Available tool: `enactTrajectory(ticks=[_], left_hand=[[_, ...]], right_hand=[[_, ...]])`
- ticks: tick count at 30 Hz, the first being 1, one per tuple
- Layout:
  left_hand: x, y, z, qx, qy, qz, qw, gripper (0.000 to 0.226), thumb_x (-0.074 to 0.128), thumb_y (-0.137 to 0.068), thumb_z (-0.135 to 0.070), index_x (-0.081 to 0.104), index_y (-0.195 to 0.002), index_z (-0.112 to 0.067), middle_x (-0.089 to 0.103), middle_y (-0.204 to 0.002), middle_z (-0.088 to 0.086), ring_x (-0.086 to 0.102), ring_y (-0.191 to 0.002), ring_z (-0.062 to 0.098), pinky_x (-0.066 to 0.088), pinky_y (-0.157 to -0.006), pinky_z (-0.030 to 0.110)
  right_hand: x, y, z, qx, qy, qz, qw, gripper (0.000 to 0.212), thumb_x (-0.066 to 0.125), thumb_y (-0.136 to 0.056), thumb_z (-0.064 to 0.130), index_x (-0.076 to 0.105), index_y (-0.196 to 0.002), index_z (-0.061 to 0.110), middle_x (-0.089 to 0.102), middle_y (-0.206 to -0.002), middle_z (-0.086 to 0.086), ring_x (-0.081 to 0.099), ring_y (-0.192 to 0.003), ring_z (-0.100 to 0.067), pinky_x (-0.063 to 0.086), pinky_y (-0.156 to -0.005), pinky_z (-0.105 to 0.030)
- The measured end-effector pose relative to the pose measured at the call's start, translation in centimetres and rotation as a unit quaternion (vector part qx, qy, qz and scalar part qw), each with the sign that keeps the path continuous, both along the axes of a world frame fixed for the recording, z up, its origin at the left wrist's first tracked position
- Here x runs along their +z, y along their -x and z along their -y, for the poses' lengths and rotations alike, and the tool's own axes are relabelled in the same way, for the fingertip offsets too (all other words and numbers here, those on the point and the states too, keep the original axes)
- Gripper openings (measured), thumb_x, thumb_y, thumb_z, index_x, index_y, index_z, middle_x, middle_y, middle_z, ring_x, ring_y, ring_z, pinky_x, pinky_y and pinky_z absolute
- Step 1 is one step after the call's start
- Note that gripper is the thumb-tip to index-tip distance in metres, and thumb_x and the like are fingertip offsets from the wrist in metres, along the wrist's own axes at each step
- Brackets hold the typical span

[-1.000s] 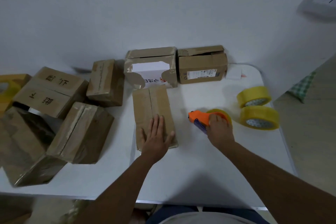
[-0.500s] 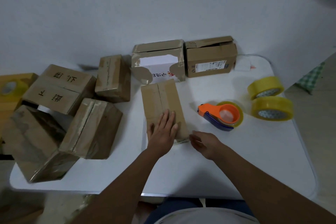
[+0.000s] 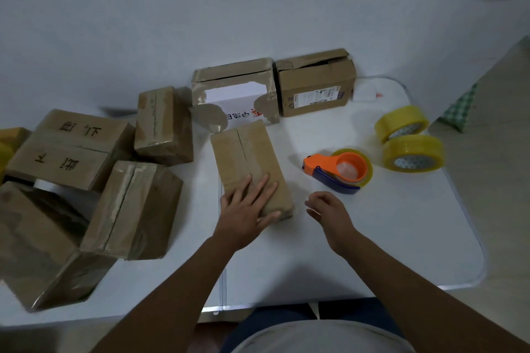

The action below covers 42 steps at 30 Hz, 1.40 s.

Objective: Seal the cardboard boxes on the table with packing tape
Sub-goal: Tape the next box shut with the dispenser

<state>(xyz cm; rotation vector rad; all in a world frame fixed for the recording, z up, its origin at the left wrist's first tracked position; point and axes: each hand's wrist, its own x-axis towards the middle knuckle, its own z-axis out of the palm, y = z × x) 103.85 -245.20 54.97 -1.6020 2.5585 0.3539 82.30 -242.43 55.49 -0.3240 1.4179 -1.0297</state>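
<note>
A small brown cardboard box (image 3: 246, 157) lies in the middle of the white table (image 3: 387, 238), its top seam running away from me. My left hand (image 3: 246, 206) rests flat on the box's near end, fingers spread. My right hand (image 3: 327, 206) hovers just right of the box's near corner, fingers loosely curled, holding nothing I can make out. An orange and blue tape dispenser (image 3: 338, 169) with a yellowish roll lies on the table to the right of the box, apart from both hands.
Two spare yellow tape rolls (image 3: 410, 140) stand at the right edge. Two boxes, a torn one (image 3: 235, 92) and an open-flapped one (image 3: 315, 83), stand against the wall. Several taped boxes (image 3: 132, 209) crowd the left side. Bare tabletop lies near me on the right.
My right hand let go of the tape dispenser and moved left and toward me to the box's near right corner. The dispenser now lies free. My left hand stayed on the box.
</note>
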Motion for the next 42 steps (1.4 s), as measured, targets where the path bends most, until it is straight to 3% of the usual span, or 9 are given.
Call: enactTrajectory(ticks=[2,4,9,14,19,25,29,37,42], left_hand=[[0.0,-0.1,0.1,-0.007,-0.001,0.013,1.000,0.075,0.009,-0.089,-0.078,0.003,-0.156,-0.045,-0.002,-0.164,-0.020,0.003,-0.152,0.019,0.021,-0.111,0.046],[0.1,0.0,0.0,-0.010,-0.001,0.017,1.000,0.076,0.010,-0.089,-0.078,0.006,-0.156,-0.043,0.001,-0.165,-0.018,0.006,-0.152,0.021,0.022,-0.110,0.047],[0.2,0.4,-0.2,-0.008,0.032,0.021,0.999,0.071,0.017,-0.094,-0.070,0.022,-0.156,-0.036,0.019,-0.164,-0.011,0.023,-0.149,0.026,0.033,-0.105,0.049],[-0.5,1.1,-0.6,-0.015,0.080,0.059,0.995,0.069,0.042,-0.094,-0.061,0.034,-0.154,-0.027,0.032,-0.160,-0.002,0.035,-0.144,0.032,0.045,-0.097,0.052],[-0.8,1.1,-0.7,-0.025,0.091,0.071,0.993,0.080,0.058,-0.088,-0.062,0.032,-0.154,-0.025,0.033,-0.159,0.002,0.037,-0.142,0.036,0.046,-0.097,0.056],[-0.4,1.2,-0.1,-0.005,0.099,0.054,0.994,0.075,0.034,-0.092,-0.072,0.033,-0.154,-0.030,0.045,-0.151,-0.003,0.045,-0.134,0.031,0.042,-0.095,0.053],[-1.3,1.1,-0.1,-0.012,0.121,0.042,0.992,0.074,0.042,-0.091,-0.069,0.034,-0.153,-0.030,0.043,-0.152,-0.003,0.045,-0.134,0.032,0.040,-0.098,0.055],[-1.7,1.1,-0.2,-0.015,0.124,0.031,0.992,0.077,0.049,-0.091,-0.066,0.028,-0.155,-0.030,0.036,-0.156,-0.001,0.039,-0.139,0.034,0.038,-0.102,0.059],[-1.5,1.3,-0.2,-0.010,0.120,0.041,0.992,0.075,0.046,-0.092,-0.066,0.026,-0.156,-0.030,0.035,-0.157,-0.001,0.037,-0.140,0.034,0.037,-0.102,0.059]], right_hand=[[0.3,0.1,0.3,-0.025,-0.007,0.088,0.996,0.008,0.058,-0.093,0.003,0.055,-0.100,0.000,0.064,-0.105,-0.018,0.066,-0.101,-0.030,0.052,-0.088,-0.034],[0.5,0.3,0.6,-0.012,0.003,0.108,0.994,0.016,0.064,-0.090,0.004,0.054,-0.102,0.001,0.068,-0.103,-0.019,0.069,-0.095,-0.028,0.053,-0.082,-0.032],[0.1,0.0,1.0,0.052,0.057,-0.044,0.996,0.011,0.063,-0.090,0.002,0.062,-0.101,0.005,0.070,-0.087,-0.010,0.068,-0.084,-0.022,0.052,-0.074,-0.030],[-0.5,-0.1,1.2,0.029,0.073,-0.087,0.993,0.010,0.064,-0.087,-0.003,0.064,-0.091,0.006,0.070,-0.082,-0.012,0.064,-0.080,-0.022,0.048,-0.077,-0.033],[-1.2,0.1,0.9,0.045,0.078,-0.126,0.988,0.010,0.062,-0.089,0.003,0.066,-0.088,0.013,0.073,-0.085,-0.003,0.065,-0.079,-0.009,0.046,-0.070,-0.022],[-2.0,-0.1,0.8,0.099,0.109,-0.215,0.965,0.010,0.056,-0.094,0.010,0.061,-0.088,0.015,0.071,-0.086,0.006,0.063,-0.083,-0.005,0.045,-0.076,-0.024],[-2.7,-0.8,1.3,0.127,0.141,-0.284,0.940,0.016,0.053,-0.095,0.009,0.057,-0.086,0.022,0.065,-0.085,0.009,0.060,-0.079,-0.005,0.044,-0.070,-0.018],[-4.5,-2.3,2.3,0.191,0.208,-0.315,0.906,0.016,0.051,-0.095,0.006,0.057,-0.091,0.020,0.058,-0.090,0.007,0.056,-0.083,-0.012,0.047,-0.072,-0.031],[-5.7,-3.0,2.9,0.212,0.139,-0.329,0.909,0.006,0.048,-0.099,0.017,0.052,-0.102,0.013,0.054,-0.099,-0.004,0.054,-0.088,-0.020,0.049,-0.079,-0.043]])
